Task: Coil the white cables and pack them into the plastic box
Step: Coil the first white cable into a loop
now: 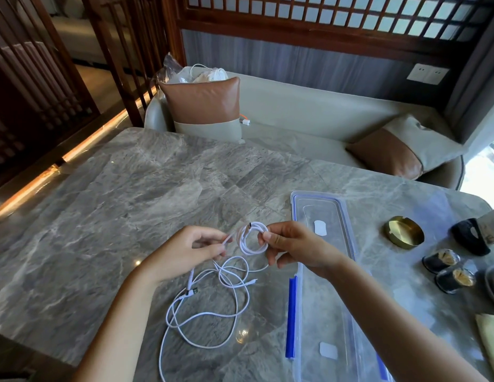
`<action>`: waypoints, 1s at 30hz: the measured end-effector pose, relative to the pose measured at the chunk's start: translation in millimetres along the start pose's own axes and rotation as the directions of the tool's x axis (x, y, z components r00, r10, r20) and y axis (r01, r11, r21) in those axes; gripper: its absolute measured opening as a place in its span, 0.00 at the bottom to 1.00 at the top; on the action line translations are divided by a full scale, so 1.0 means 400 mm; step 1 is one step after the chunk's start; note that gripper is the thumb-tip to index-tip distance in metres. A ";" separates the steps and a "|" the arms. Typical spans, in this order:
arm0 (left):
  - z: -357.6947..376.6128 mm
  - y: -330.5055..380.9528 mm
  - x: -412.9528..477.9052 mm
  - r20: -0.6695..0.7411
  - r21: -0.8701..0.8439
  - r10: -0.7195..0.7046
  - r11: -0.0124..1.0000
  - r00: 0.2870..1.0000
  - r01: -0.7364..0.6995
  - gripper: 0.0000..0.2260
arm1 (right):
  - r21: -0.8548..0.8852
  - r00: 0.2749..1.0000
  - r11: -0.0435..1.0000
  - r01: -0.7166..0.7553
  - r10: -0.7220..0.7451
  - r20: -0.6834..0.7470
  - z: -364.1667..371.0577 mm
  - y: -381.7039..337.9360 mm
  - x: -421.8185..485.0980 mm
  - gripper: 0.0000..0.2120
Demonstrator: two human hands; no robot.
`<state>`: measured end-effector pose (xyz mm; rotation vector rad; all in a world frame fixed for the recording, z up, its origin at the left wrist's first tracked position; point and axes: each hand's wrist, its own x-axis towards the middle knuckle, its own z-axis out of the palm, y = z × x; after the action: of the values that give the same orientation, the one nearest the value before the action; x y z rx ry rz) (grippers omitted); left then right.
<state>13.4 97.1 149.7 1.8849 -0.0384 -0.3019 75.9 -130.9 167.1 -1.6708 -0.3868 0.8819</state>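
A small coil of white cable (250,238) hangs above the grey marble table (130,194). My right hand (292,248) pinches the coil at its right side. My left hand (196,250) pinches the cable's free end just left of the coil. Below my hands, loose white cables (212,307) lie tangled on the table, with a USB plug (193,292) among them. One strand runs off the near edge. A long clear plastic box (323,216) with blue clips lies to the right, partly under my right forearm.
A brass ashtray (404,231), two small dark jars (450,270) and a black object (470,239) stand at the table's right side. Beyond the table is a beige bench (295,117) with brown cushions and a bag holding white cables (210,73).
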 end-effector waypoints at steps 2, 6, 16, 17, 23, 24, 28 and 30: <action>0.004 -0.017 -0.012 -0.044 -0.071 -0.084 0.994 0.996 0.080 0.11 | 0.022 1.000 1.000 -0.010 0.011 -0.022 0.006 0.008 0.003 0.12; 0.049 -0.025 -0.032 -0.079 -0.496 -0.219 0.855 0.973 0.153 0.06 | 0.078 0.996 0.997 0.024 -0.017 -0.091 0.022 0.013 0.015 0.11; 0.191 -0.002 -0.061 -0.043 -0.873 -0.283 0.478 0.958 0.102 0.08 | 0.136 0.966 0.983 0.124 -0.088 -0.244 0.065 0.042 0.018 0.09; 0.193 0.002 -0.066 -0.052 -0.867 -0.265 0.491 0.963 0.088 0.08 | 0.145 0.965 0.981 0.129 -0.090 -0.248 0.066 0.045 0.016 0.09; 0.156 0.037 -0.072 -0.282 -0.873 -0.233 0.464 0.931 -0.149 0.07 | 0.092 0.949 0.985 0.145 -0.112 -0.296 0.071 0.051 0.013 0.08; 0.147 0.041 -0.071 -0.353 -0.834 -0.219 0.515 0.910 -0.199 0.06 | 0.056 0.947 0.988 0.146 -0.123 -0.297 0.074 0.052 0.011 0.09; 0.133 0.050 -0.068 -0.569 -0.547 -0.093 0.785 0.817 -0.292 0.05 | 0.039 0.936 0.986 0.160 -0.139 -0.322 0.084 0.052 0.007 0.10; 0.134 0.043 -0.067 -0.623 -0.385 -0.023 0.879 0.782 -0.281 0.09 | 0.048 0.927 0.986 0.163 -0.136 -0.350 0.083 0.049 0.008 0.10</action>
<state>-22.7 46.6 154.8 1.4093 0.3187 0.3933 50.2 -111.8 145.3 -1.6625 -0.2308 0.4698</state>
